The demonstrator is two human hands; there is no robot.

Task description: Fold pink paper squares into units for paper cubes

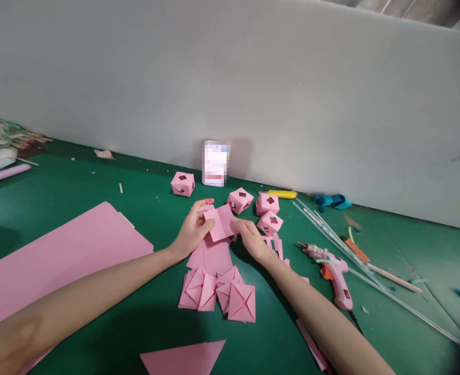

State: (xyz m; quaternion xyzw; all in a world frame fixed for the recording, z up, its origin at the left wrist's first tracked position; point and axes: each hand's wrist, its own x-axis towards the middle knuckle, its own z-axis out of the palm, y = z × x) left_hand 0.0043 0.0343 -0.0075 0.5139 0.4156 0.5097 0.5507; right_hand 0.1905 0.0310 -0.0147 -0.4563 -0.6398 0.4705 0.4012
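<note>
A pink paper square (pixel 220 223) with a crease down it is held up between both hands. My left hand (pixel 193 229) pinches its left edge, thumb in front; a red-and-white wrap covers one fingertip. At the right edge, the fingers of my right hand (pixel 250 237) are closed on the same paper. Under it lies more pink paper (pixel 212 258). Nearer to me are folded pink squares, one pile on the left (pixel 199 289) and one on the right (pixel 241 302). Beyond the hands stand several pink paper shapes with cut openings, including one at the left (pixel 183 184).
Large pink sheets (pixel 69 245) lie left, a pink triangle (pixel 183 359) at the near edge. A pink glue gun (pixel 333 271), clear sticks (pixel 331 239) and a yellow cutter (pixel 282 194) are right. A blurred upright screen (pixel 215 163) leans on the grey wall (pixel 253 78).
</note>
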